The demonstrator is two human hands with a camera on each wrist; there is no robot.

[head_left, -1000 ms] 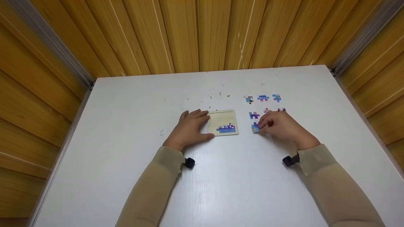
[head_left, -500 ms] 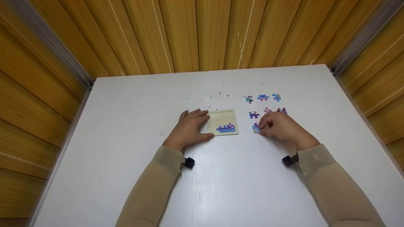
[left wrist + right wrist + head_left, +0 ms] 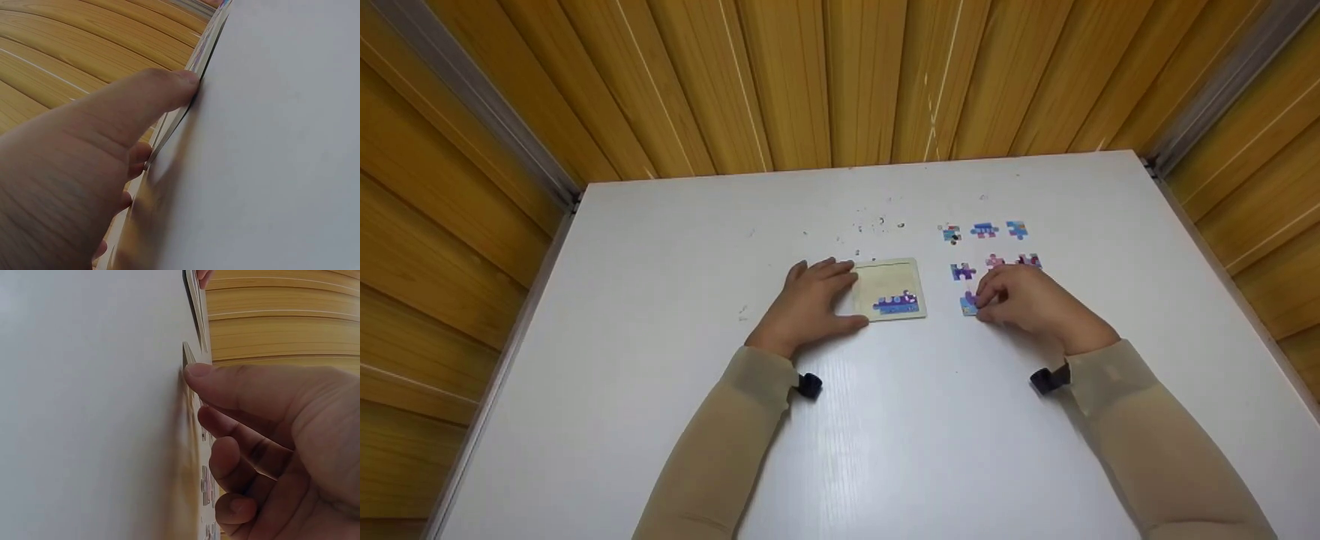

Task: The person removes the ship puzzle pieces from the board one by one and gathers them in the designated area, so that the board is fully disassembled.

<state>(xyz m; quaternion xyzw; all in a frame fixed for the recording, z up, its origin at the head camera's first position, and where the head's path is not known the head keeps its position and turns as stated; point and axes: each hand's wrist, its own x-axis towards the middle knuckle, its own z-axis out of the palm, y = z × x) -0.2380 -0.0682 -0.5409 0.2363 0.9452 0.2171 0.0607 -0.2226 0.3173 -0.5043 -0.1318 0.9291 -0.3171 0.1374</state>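
A pale, shallow square puzzle tray (image 3: 885,281) lies on the white table, with joined blue-and-purple pieces (image 3: 897,303) in its lower right part. My left hand (image 3: 812,306) grips its left side, thumb at the near edge and fingers at the far left corner. In the left wrist view, the thumb (image 3: 174,89) presses the tray's rim. To the right of the tray, my right hand (image 3: 1021,304) pinches a blue-and-purple puzzle piece (image 3: 967,305) between thumb and fingers. That piece (image 3: 188,354) appears edge-on in the right wrist view, partly covered by the thumb.
Several loose puzzle pieces lie in rows beyond the right hand, including a blue one (image 3: 984,229) and a purple one (image 3: 962,271). Small dark marks (image 3: 881,222) dot the white table (image 3: 885,420). Yellow wooden panels (image 3: 795,82) stand behind it.
The pinched puzzle piece has shifted very slightly right, closer under the right fingers. The left hand and tray stay in place.
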